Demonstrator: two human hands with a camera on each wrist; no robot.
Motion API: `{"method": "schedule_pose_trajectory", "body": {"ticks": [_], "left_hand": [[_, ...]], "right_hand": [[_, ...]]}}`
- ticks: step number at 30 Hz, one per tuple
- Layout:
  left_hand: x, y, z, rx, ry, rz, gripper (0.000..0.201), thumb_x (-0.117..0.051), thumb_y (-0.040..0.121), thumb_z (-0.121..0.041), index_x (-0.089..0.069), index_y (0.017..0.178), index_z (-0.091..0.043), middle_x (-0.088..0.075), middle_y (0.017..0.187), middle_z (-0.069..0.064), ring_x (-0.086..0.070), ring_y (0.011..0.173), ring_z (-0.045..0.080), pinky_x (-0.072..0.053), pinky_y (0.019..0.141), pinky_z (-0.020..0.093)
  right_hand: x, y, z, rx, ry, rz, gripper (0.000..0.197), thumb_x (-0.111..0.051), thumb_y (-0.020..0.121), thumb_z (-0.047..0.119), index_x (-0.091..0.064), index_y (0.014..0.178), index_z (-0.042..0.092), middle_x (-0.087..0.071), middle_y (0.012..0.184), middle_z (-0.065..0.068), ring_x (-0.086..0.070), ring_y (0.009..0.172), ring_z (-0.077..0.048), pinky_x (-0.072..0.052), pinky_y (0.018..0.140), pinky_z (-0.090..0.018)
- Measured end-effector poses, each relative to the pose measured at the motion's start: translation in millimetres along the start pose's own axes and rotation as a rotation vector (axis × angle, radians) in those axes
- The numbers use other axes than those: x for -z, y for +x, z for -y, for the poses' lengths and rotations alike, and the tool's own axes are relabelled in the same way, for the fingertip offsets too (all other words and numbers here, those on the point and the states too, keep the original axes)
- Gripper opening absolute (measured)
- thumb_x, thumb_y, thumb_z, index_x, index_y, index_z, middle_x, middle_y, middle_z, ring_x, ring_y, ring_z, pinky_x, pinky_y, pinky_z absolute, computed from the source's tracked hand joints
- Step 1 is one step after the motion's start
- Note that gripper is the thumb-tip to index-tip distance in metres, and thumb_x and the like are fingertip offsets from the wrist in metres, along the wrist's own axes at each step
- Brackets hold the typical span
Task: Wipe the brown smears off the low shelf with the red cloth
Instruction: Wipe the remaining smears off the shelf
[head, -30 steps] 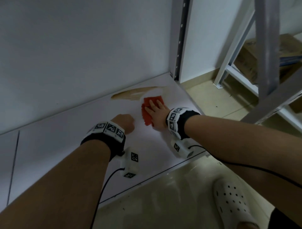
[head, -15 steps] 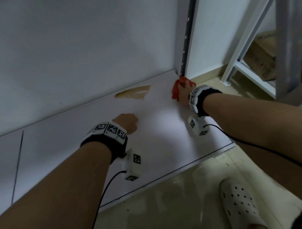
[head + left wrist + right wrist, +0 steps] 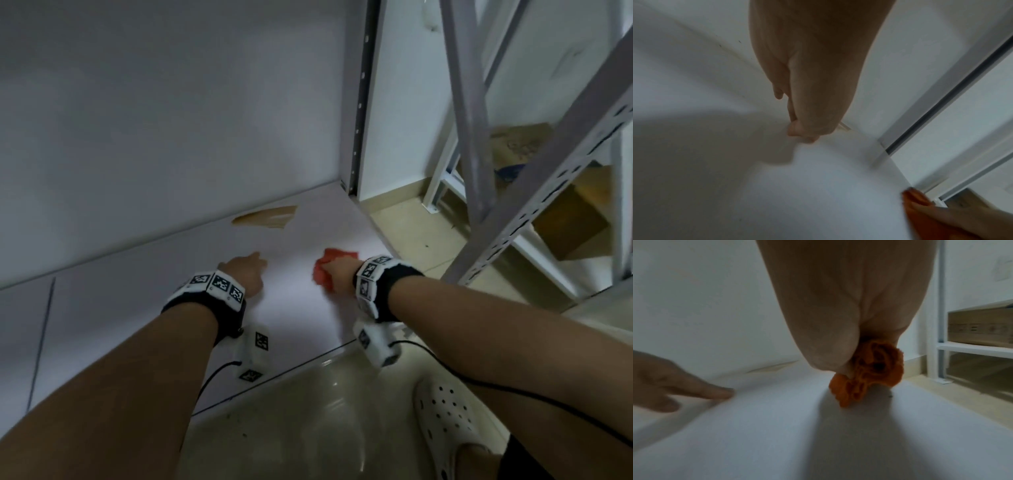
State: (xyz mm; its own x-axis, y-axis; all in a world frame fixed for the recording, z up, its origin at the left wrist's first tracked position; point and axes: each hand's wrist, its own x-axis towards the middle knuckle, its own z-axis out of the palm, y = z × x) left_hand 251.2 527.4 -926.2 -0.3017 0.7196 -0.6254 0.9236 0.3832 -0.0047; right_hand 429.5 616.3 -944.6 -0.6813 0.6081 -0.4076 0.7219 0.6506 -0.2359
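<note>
A brown smear [image 3: 267, 217] lies on the white low shelf [image 3: 137, 301] against the back wall; the right wrist view shows the smear [image 3: 774, 367] as a pale streak. My right hand [image 3: 342, 272] grips the bunched red cloth [image 3: 337, 255] on the shelf, in front of and to the right of the smear and apart from it. The cloth [image 3: 869, 374] bulges out below my palm. My left hand [image 3: 246, 269] rests fingertips on the shelf, left of the cloth and in front of the smear, holding nothing. In the left wrist view the cloth [image 3: 914, 199] shows at the lower right.
A perforated metal post [image 3: 359, 102] stands at the shelf's back right corner. Grey rack beams [image 3: 548, 178] cross at the right, with cardboard boxes [image 3: 565, 222] behind them. Tiled floor [image 3: 308, 428] and a white clog [image 3: 445, 421] lie below the shelf's front edge.
My right hand swept the cloth to the back right corner by the post, then drew it back toward me. The smear's right end is gone. The left hand stayed in place.
</note>
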Motion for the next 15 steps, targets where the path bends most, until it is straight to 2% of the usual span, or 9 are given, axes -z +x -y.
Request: {"method": "schedule_pose_trajectory", "body": {"ticks": [2, 3, 4, 6, 8, 10, 12, 14, 15], "left_hand": [[12.1, -19.3, 3.1, -0.031, -0.133, -0.093, 0.068, -0.042, 0.093, -0.006, -0.013, 0.153, -0.020, 0.005, 0.161, 0.000, -0.012, 0.148, 0.023, -0.016, 0.120, 0.035], [18.1, -30.6, 5.0, -0.033, -0.194, -0.133, 0.069, -0.042, 0.092, -0.004, -0.013, 0.153, -0.020, 0.005, 0.161, 0.000, -0.013, 0.148, 0.022, -0.017, 0.120, 0.031], [23.4, -44.1, 7.4, -0.041, -0.247, -0.180, 0.070, -0.042, 0.091, -0.002, -0.013, 0.153, -0.020, 0.005, 0.161, 0.000, -0.014, 0.147, 0.022, -0.019, 0.118, 0.028], [32.8, -69.3, 15.4, -0.046, -0.359, -0.266, 0.070, -0.043, 0.091, -0.002, -0.015, 0.153, -0.019, -0.003, 0.161, 0.000, -0.021, 0.146, 0.022, -0.021, 0.115, 0.025], [36.7, -88.2, 25.9, -0.027, -0.526, -0.330, 0.062, -0.043, 0.092, -0.002, -0.026, 0.149, -0.017, -0.027, 0.155, 0.004, -0.041, 0.134, 0.024, -0.033, 0.110, 0.028], [35.3, -107.2, 32.2, -0.012, -0.830, -0.351, 0.045, -0.044, 0.094, -0.003, -0.045, 0.138, -0.011, -0.055, 0.132, 0.010, -0.063, 0.097, 0.025, -0.051, 0.086, 0.032], [32.2, -128.2, 30.6, -0.045, -1.049, -0.339, 0.028, -0.046, 0.096, -0.007, -0.055, 0.123, -0.005, -0.062, 0.112, 0.011, -0.063, 0.073, 0.017, -0.052, 0.067, 0.024], [26.1, -141.6, 26.8, -0.090, -1.221, -0.278, 0.023, -0.045, 0.099, -0.018, -0.057, 0.115, -0.005, -0.063, 0.107, 0.012, -0.064, 0.074, 0.016, -0.053, 0.071, 0.024], [22.7, -146.1, 24.3, -0.100, -1.312, -0.230, 0.027, -0.045, 0.100, -0.026, -0.058, 0.112, -0.006, -0.064, 0.105, 0.012, -0.065, 0.078, 0.018, -0.055, 0.074, 0.025]], "right_hand": [[3.8, -4.5, 22.7, 0.022, 0.310, 0.026, 0.035, -0.047, 0.096, 0.016, -0.052, 0.130, 0.011, -0.055, 0.131, -0.008, -0.057, 0.107, -0.024, -0.050, 0.076, -0.015], [8.8, -8.1, 33.4, 0.015, 0.483, 0.016, 0.034, -0.045, 0.097, 0.016, -0.051, 0.130, 0.009, -0.058, 0.125, -0.011, -0.058, 0.095, -0.022, -0.047, 0.058, -0.011], [16.3, -13.9, 43.2, 0.004, 0.669, -0.009, 0.031, -0.046, 0.097, 0.016, -0.054, 0.125, 0.007, -0.062, 0.116, -0.014, -0.058, 0.082, -0.021, -0.044, 0.049, -0.013], [29.8, -22.9, 54.4, -0.031, 1.040, -0.049, 0.019, -0.049, 0.096, 0.015, -0.061, 0.106, 0.004, -0.066, 0.089, -0.017, -0.059, 0.057, -0.014, -0.044, 0.047, -0.019], [40.5, -36.0, 62.6, -0.076, 1.373, -0.060, 0.021, -0.048, 0.097, 0.014, -0.059, 0.083, 0.004, -0.060, 0.062, -0.009, -0.056, 0.041, -0.008, -0.047, 0.046, -0.021], [47.8, -51.9, 71.1, -0.082, 1.609, -0.012, 0.030, -0.044, 0.099, 0.012, -0.054, 0.071, 0.006, -0.060, 0.047, -0.004, -0.056, 0.036, -0.009, -0.049, 0.043, -0.019], [50.0, -63.1, 78.2, -0.077, 1.718, 0.050, 0.030, -0.042, 0.099, 0.011, -0.055, 0.073, 0.005, -0.063, 0.047, -0.004, -0.060, 0.039, -0.011, -0.052, 0.043, -0.019], [49.7, -71.2, 89.4, -0.077, 1.731, 0.077, 0.027, -0.043, 0.099, 0.015, -0.060, 0.083, 0.002, -0.069, 0.060, -0.008, -0.066, 0.050, -0.013, -0.056, 0.052, -0.022], [47.6, -72.4, 95.2, -0.065, 1.712, 0.086, 0.027, -0.044, 0.099, 0.019, -0.063, 0.094, 0.000, -0.071, 0.073, -0.011, -0.068, 0.062, -0.016, -0.057, 0.062, -0.026]]}}
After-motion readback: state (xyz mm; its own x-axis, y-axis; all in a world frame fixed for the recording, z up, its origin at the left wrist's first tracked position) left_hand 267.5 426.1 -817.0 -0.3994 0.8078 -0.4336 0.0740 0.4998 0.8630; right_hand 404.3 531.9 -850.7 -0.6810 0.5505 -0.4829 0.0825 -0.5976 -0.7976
